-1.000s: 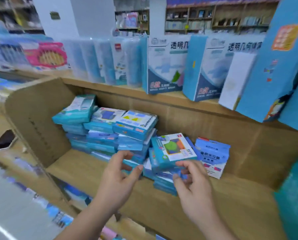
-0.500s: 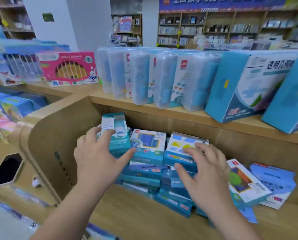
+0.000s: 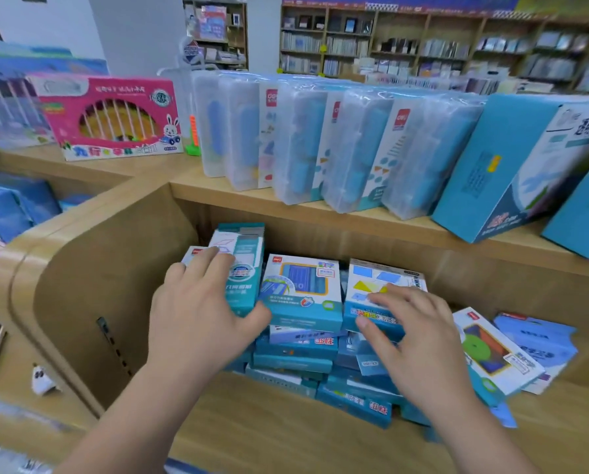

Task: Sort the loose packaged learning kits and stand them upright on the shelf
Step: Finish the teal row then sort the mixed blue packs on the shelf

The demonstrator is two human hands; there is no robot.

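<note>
Hand states first: L hand [image 3: 200, 316] is laid w/ fingers spread, nearly straight, over the teal kit [image 3: 245, 265] at the pile's left end, thumb touching the middle kit [image 3: 303, 289]. R hand [image 3: 423, 340] is rested, fingers lightly bent, on the yellow-shapes kit [image 3: 382, 278], thumb at its front edge. No firm grip is seen on either. On the lower shelf [image 3: 252, 432] the loose kits [image 3: 296, 357] are stacked flat, w/ more fanned out at right, e.g. the green-disc kit [image 3: 491, 354]. Sorting is judged barely begun. Top kits should be taken one type at a time, gripped by both side edges, and stood face-forward on bare board, w/ lower layers steadied.
</note>
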